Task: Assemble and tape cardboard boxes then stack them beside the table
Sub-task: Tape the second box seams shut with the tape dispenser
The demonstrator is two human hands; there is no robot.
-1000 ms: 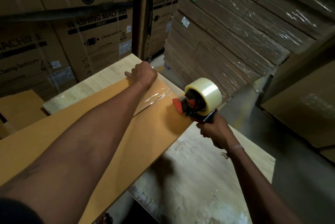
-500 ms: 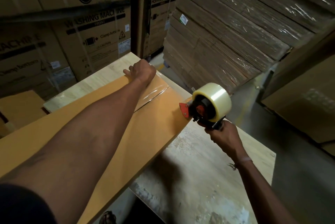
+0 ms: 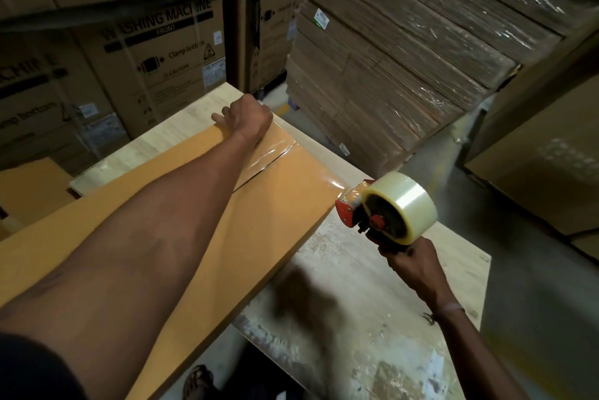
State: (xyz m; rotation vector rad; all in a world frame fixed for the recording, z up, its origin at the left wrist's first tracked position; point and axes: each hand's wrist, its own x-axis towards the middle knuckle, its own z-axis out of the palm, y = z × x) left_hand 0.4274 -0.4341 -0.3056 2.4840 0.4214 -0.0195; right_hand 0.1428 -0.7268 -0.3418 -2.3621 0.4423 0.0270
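The cardboard box [image 3: 201,237] lies across the near-left part of the wooden table [image 3: 372,309], its broad orange-brown top face upward. Part of the box overhangs the table's near edge. A seam between two flaps runs along the top face toward the box's far end. Clear tape [image 3: 275,153] covers the far part of that seam, wrinkled and glossy; a stretched length of it continues to the box's right edge.

The left hand [image 3: 244,119] rests at the far end of the box, on top of the tape. Its fingers curl over the far edge of the box; the fingertips are hidden behind that edge, so how firmly they grip cannot be told.

The tape dispenser [image 3: 382,208] sits just off the right edge of the box, above the table. Its red head touches or nearly touches that edge; the contact is blurred by glare. A roll of clear tape is mounted on it. The right hand [image 3: 413,265] grasps the dispenser's handle from below, fingers wrapped fully round it.

Beyond the far end of the box stand large printed washing machine cartons [image 3: 155,43]. To the far right of the box is a stack of flat cardboard sheets [image 3: 405,69] wrapped in plastic film.
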